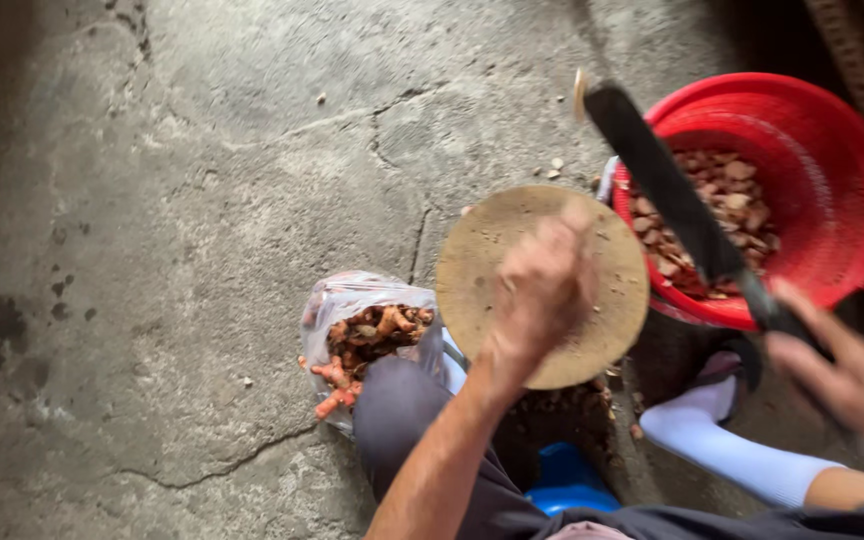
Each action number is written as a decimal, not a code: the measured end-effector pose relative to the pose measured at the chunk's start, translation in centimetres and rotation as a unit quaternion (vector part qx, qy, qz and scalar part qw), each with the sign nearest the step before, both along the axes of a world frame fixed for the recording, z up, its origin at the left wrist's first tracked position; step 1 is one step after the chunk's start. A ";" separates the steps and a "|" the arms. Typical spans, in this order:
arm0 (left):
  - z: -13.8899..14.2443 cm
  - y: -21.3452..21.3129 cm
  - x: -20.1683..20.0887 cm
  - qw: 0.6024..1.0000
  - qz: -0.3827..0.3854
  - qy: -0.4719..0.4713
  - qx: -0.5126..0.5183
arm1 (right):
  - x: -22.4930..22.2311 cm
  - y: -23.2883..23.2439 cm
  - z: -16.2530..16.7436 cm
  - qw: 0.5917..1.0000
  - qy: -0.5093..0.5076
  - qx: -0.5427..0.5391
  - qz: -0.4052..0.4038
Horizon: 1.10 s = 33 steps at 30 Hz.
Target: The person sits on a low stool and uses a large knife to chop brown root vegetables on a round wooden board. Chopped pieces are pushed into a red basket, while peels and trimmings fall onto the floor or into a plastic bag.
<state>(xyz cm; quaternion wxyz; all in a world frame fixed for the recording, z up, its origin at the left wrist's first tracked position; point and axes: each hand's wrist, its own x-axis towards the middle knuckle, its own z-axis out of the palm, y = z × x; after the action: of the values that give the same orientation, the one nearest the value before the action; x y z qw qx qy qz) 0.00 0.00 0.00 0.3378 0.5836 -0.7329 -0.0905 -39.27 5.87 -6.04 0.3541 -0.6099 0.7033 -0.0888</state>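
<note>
My left hand (540, 290) rests over a round wooden chopping board (472, 270), fingers curled; whether it pins anything under it is hidden. My right hand (847, 375) grips the handle of a long dark cleaver (667, 190), raised slanting over the board's right side and over a red plastic basket (832, 160). The basket holds several brown chopped root pieces (727, 195). The board sits between my knees, low above the floor.
A clear plastic bag (337, 305) of orange-brown roots (377, 335) lies on the cracked concrete floor (182, 200) left of the board. A blue object (567, 475) shows under the board. My white-sleeved leg (727, 450) is at the right.
</note>
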 end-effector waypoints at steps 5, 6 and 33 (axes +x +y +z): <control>-6.5 -4.0 -4.4 0.988 0.043 0.134 -0.060 | -7.0 15.9 1.3 0.999 -0.031 0.029 -0.005; -7.3 -4.6 -5.5 0.992 0.005 0.112 -0.052 | -7.2 17.4 0.5 0.997 -0.067 -0.032 0.037; -7.9 -9.1 -16.4 0.845 -0.197 0.422 0.261 | -2.6 5.9 3.0 0.918 0.348 -0.146 0.125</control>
<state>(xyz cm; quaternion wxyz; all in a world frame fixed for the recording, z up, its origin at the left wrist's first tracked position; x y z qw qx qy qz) -16.44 -9.10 -7.94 0.4247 0.3993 -0.5679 -0.5811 -41.90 11.72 -3.05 0.0026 -0.7302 0.6793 0.0727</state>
